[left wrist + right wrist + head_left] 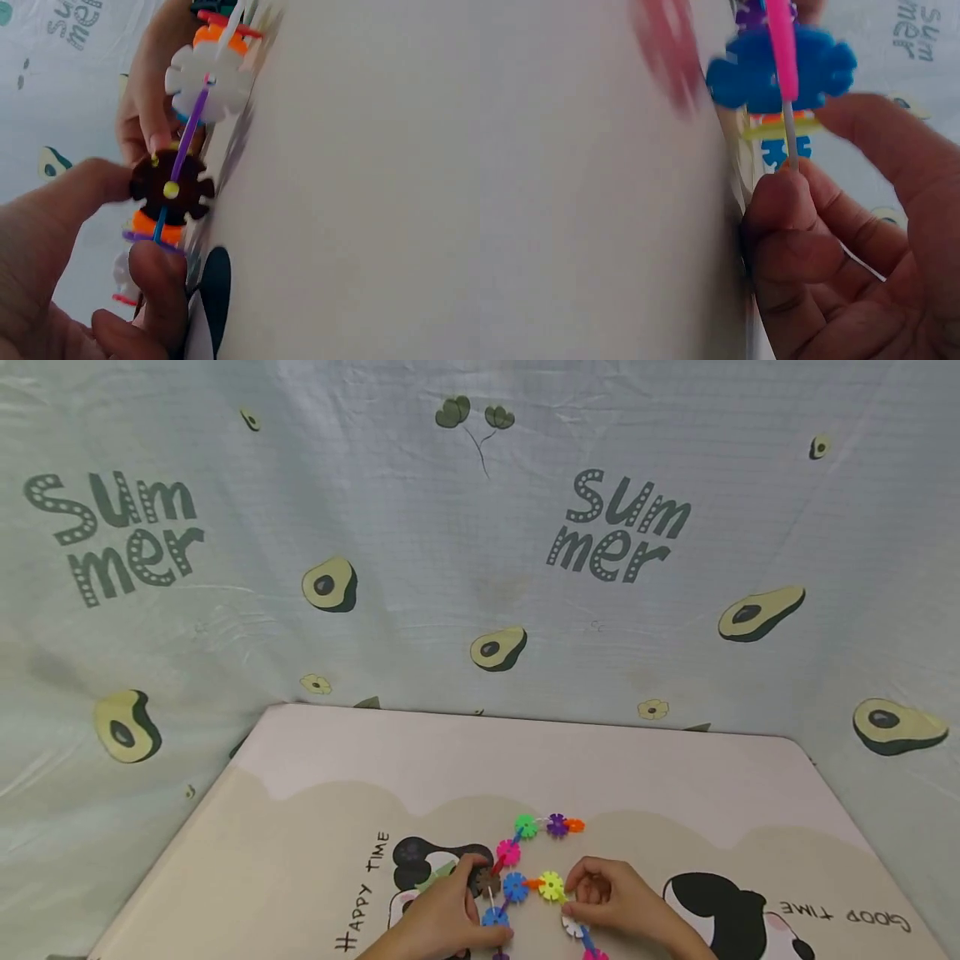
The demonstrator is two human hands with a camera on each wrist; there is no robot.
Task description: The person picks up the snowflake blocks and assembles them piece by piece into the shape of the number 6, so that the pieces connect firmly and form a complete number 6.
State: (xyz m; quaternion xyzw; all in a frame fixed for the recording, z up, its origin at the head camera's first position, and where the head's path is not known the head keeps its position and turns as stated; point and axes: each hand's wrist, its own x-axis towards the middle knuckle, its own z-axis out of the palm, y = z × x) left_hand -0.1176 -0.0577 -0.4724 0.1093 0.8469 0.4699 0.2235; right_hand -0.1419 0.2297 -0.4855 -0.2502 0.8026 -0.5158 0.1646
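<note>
A chain of toothed plastic interlocking discs in many colours lies on the table, bent into a loop with a free branch. My left hand (448,917) holds the chain's left side, with fingers by the brown disc (487,882) and thumb at a blue disc (495,917). In the left wrist view, a fingertip touches the brown disc (169,189). My right hand (618,897) pinches the chain between the yellow disc (551,886) and the white disc (573,927). The right wrist view shows a blue disc (780,71) and an edge-on white disc (791,139) at those fingers.
The branch runs away from me through a pink disc (508,852) and a green disc (527,826) to an orange disc (575,826). The table mat (337,752) carries cartoon prints. A curtain (420,527) with avocado prints hangs behind.
</note>
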